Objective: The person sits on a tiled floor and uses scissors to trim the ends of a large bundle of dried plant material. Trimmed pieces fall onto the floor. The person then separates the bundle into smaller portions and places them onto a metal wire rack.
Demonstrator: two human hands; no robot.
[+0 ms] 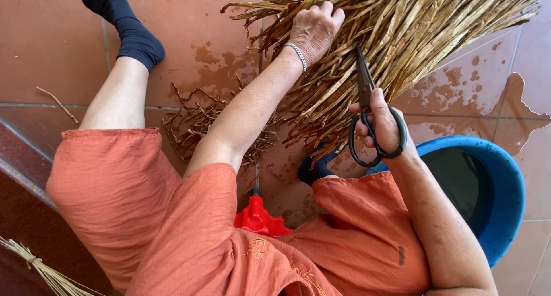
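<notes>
Black scissors [370,121] sit in the right hand [383,124], fingers through the loops, blades shut and pointing up into the straw bundle [396,32]. The left hand [313,27] is closed on the straw, pressing down on the bundle from above; a silver bracelet [297,55] circles its wrist. The bundle lies on the wet tiled floor [206,20], fanning out toward the top right. Cut straw scraps [192,124] lie on the tiles between the legs. A blue basin [508,181] stands just beside the right forearm. A red plastic piece [258,218] shows between the orange-clad knees.
</notes>
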